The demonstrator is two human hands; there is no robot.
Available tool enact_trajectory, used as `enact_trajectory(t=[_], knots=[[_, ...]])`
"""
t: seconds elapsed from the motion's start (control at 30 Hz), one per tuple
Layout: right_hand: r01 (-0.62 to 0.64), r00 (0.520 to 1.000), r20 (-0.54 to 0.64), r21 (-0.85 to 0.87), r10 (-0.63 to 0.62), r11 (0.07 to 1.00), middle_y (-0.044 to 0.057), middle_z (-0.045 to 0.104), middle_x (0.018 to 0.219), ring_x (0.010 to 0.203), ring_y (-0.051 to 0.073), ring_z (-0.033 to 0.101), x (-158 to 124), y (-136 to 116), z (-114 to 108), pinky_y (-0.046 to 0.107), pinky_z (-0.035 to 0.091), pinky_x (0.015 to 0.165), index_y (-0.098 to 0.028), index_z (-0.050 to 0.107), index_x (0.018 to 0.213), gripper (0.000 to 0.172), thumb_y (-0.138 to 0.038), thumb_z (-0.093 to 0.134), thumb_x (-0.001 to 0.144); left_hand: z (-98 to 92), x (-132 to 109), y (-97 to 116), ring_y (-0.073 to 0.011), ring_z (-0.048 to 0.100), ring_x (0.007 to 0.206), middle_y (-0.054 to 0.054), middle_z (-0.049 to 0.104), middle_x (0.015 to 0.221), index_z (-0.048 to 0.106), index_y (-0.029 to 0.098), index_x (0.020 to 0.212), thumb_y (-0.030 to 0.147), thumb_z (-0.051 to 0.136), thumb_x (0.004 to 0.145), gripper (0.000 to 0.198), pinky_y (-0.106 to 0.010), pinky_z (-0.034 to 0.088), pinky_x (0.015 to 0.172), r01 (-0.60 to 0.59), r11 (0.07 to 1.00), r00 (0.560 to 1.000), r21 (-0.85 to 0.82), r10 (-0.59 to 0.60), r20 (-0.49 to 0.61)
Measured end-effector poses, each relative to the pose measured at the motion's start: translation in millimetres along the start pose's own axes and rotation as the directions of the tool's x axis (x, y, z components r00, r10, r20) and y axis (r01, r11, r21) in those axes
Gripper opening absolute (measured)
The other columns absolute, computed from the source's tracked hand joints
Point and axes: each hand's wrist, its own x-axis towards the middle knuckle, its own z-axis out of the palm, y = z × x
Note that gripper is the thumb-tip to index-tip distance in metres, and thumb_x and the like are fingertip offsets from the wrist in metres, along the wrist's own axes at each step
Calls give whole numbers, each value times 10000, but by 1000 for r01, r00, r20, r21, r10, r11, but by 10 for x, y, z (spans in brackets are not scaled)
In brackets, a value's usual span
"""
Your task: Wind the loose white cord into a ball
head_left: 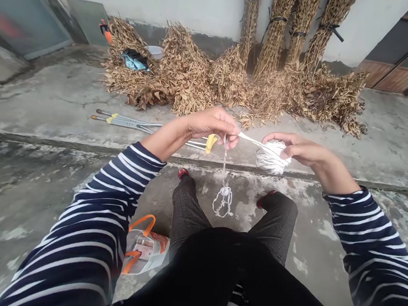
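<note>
My left hand (219,125) pinches a white cord, its fingers pressed together. From there a taut stretch of cord (250,139) runs right to a ball of white cord (272,158). My right hand (296,148) is closed around that ball, its thumb and fingers on the upper right side. Below my left hand, a braided or twisted length (224,159) hangs down. It leads toward a loose looped tangle of white cord (224,200), low between my feet; whether the tangle rests on the ground I cannot tell.
Dry plant bundles (193,75) lie along the wall, and tied ones (279,30) stand upright behind. Crutches (134,123) with yellow parts lie on the concrete ledge (50,104). A white bag with orange handles (147,251) stands by my left leg.
</note>
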Motion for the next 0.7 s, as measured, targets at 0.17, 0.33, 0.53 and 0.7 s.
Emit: enact_trajectory(t=[0.17,0.33,0.53,0.7], knots=[[4,999,42,168,-11,986,11,747,941,702,123,687,95,134,68,170,565,528,-227,754,1200,535,-180,813,671,-24,145,-183,-141,678,607,-115,730,705,687,132,632,530,872,788,466,-214,410,471,13,997,999,-71,-17,-52],[17,998,49,229,-29,973,24,767,931,669,133,693,163,242,53,201,593,533,-201,737,1213,521,-206,808,697,-12,202,-379,-90,585,477,-68,726,654,802,138,817,399,847,837,265,-211,409,477,111,989,992,102,-116,54],[-9,1000,22,209,5,978,22,757,928,698,123,698,190,250,-13,193,609,570,-183,724,1222,509,-192,795,719,93,118,-310,-84,637,582,-71,778,812,812,119,846,246,815,843,127,-219,516,589,87,992,992,93,-78,-97],[-62,998,8,207,62,976,20,758,979,727,132,716,181,290,-3,205,614,594,-197,711,1236,537,-168,780,704,83,58,-243,-67,579,536,-36,676,650,781,110,853,298,849,853,199,-199,472,553,87,991,988,-98,-99,-123]])
